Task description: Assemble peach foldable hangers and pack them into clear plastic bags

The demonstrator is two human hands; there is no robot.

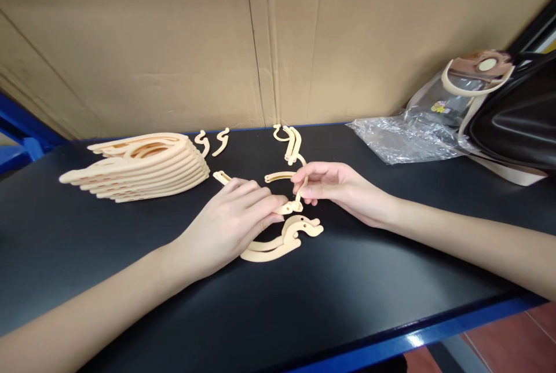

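Note:
My left hand (243, 208) is closed on a cream plastic hanger arm (284, 209), whose end shows past the fingertips. Between the thumb and fingers of my right hand (336, 190) is a small curved cream hook (302, 189). Its lower end meets the end of the arm; whether they are joined I cannot tell. Just below lie curved cream arm pieces (269, 251), partly under my left hand. A slotted cream piece (222, 177) sticks out behind my left knuckles. Another slotted piece (280, 176) lies near my right fingertips.
A stack of cream hangers (143, 170) stands at the left, with two loose hooks (222, 141) beside it. More cream pieces (293, 144) lie at the back. At the right are crumpled clear plastic (391, 138), a clear bottle (456, 101) and a dark bag (516, 112).

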